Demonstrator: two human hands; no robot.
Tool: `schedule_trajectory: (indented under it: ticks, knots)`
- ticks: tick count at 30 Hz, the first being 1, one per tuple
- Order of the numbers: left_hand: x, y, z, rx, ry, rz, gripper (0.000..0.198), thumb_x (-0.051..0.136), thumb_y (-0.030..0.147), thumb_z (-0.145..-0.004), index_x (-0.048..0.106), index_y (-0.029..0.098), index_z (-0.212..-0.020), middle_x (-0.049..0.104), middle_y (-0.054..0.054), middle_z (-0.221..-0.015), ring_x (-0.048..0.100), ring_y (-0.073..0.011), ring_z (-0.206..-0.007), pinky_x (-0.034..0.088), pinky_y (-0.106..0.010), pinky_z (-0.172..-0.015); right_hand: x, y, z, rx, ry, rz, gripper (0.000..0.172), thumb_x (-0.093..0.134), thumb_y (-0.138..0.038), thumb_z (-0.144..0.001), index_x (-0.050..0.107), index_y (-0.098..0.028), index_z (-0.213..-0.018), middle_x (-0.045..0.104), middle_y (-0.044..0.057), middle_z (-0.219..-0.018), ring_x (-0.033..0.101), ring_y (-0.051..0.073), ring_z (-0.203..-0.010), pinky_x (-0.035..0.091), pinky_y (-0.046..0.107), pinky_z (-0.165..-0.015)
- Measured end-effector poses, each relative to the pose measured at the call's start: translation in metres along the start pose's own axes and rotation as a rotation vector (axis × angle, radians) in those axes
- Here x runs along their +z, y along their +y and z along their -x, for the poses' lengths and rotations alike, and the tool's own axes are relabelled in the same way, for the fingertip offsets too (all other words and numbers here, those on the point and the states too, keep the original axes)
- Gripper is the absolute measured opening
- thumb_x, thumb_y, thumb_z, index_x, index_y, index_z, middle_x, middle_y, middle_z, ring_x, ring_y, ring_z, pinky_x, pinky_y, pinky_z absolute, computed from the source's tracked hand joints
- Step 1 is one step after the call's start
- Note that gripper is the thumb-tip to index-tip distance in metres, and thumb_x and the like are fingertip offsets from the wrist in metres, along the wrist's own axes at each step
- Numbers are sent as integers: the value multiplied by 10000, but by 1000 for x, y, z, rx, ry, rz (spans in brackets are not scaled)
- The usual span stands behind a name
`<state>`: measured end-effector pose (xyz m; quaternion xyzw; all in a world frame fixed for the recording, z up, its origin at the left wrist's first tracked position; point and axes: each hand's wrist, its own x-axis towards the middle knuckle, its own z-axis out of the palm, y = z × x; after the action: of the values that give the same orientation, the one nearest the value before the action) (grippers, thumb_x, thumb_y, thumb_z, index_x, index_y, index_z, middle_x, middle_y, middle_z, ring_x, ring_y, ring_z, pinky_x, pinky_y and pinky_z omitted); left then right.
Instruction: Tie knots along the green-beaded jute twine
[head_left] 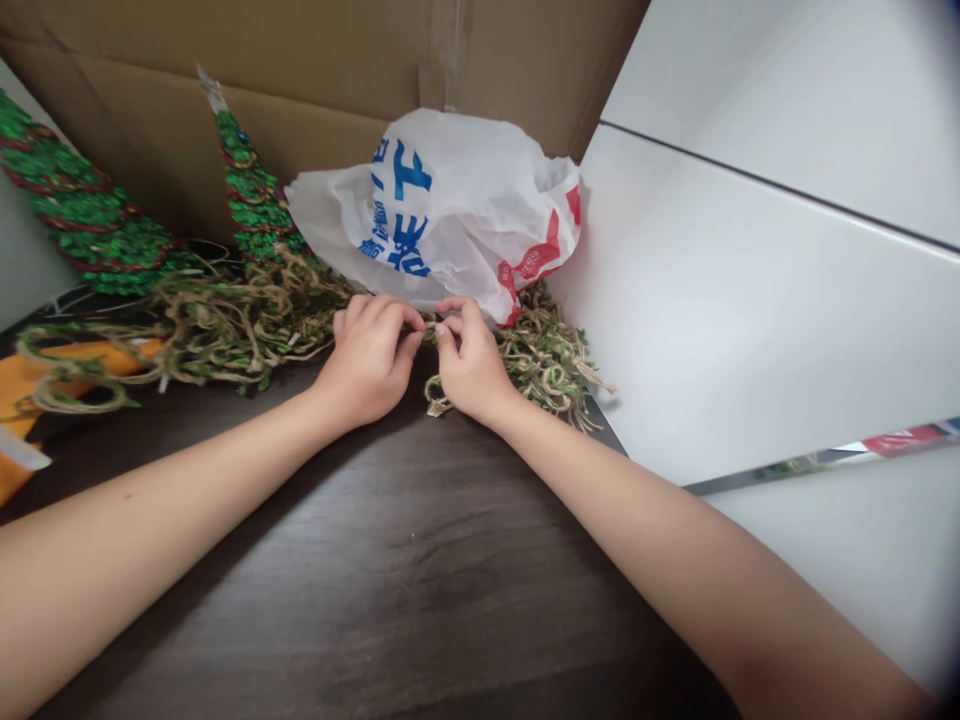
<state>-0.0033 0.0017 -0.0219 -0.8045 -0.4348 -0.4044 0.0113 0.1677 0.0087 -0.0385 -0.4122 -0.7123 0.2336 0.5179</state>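
Gripping finely on both sides, with the fingers of the left hand [375, 350] and the right hand [474, 362] curled in toward the thumbs; nearly tip to tip, seemingly with a thin strand of leafy twine [247, 320] pinched between; impossible to say exactly which bit, with the fingertips covering most of it; plenty more out to the left, in tangled loops along the dark tabletop [420, 580], and another clump just past the right hand, with frayed ends toward the white panel [750, 300]; just beyond the knuckles, over the back of the heap, a crumpled plastic bag [465, 200], white with blue and red print; farther back, a cardboard box [300, 60] and, in front of it, two green tinsel trees [259, 195], one at the far left and one nearer the bag; down at the left edge, something orange [75, 365] partly under the loops; by the look of it, busy with close fingertip work on one strand rather than shifting the whole heap; calling next, probably, for a steady pinch and small, gentle movements, without dragging neighbouring loops or the bag along; worth watching the small loop beside the right hand, close enough to snag.
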Motion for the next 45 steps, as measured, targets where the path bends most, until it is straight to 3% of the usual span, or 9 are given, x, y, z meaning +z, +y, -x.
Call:
schedule_trajectory:
  ticks: [6,14,20,25,29,31,38,41,45]
  knots:
    - [-1,0,1,-20,17,-21,56,747,287,-921,708,261,-951,777,-102,-1019,650,-394,-1118,484,-602,-1006,-1,-2,2,-26,-30,20,178,446,-203,-1046,469,-276,-1207,704,2,-913,695,212,-904,551,387,-894]
    - [-2,-5,-3,-42,1,210,54,605,286,-1024,623,239,-1001,751,-76,-1059,678,-277,-1002,541,-452,-934,-2,-6,1,-14,-10,81,147,475,-199,-1034,588,-267,-1099,751,53,-1032,710,226,-934,567,398,-900]
    - [-2,0,-2,-69,-5,28,79,636,283,-1005,701,247,-979,775,-90,-997,683,-349,-1040,483,-549,-978,-2,-2,0,37,38,126,130,504,-203,-1024,619,-251,-988,749,66,-970,712,238,-927,562,397,-873]
    - [-5,6,2,36,-9,-27,212,661,271,-993,809,286,-1143,808,-107,-1161,687,-386,-1153,456,-601,-1026,0,1,-1,60,47,62,149,492,-181,-1009,623,-244,-973,767,71,-982,732,234,-951,576,406,-913]
    - [-7,6,2,43,12,-50,115,720,280,-956,829,285,-993,824,-91,-1099,716,-390,-1134,457,-623,-1055,1,1,-1,74,32,42,139,501,-195,-1010,629,-242,-984,767,61,-977,737,226,-939,581,401,-928]
    - [-6,4,1,17,17,-23,117,685,288,-982,796,265,-956,824,-86,-1054,734,-368,-1091,485,-599,-1046,0,0,-1,64,20,62,140,501,-209,-1019,636,-243,-1004,764,56,-975,735,223,-935,579,392,-918]
    - [-2,-1,1,-128,80,116,180,548,288,-1027,624,205,-1167,787,-100,-1072,750,-261,-958,596,-416,-895,-1,0,-2,25,90,88,143,483,-189,-1010,617,-239,-1021,787,68,-1012,739,228,-971,581,377,-913]
    - [-3,-1,-1,-90,33,71,268,514,241,-1009,660,204,-1231,798,-78,-1010,762,-258,-917,600,-421,-912,0,1,-2,14,115,78,129,491,-190,-1001,610,-240,-1016,787,69,-1001,742,226,-971,582,368,-906]
    - [-6,2,-2,-28,-17,61,275,476,220,-992,741,212,-1063,826,-92,-1054,780,-273,-964,593,-418,-924,1,2,-2,8,133,71,136,490,-186,-997,614,-237,-1014,784,74,-996,741,228,-968,581,377,-919]
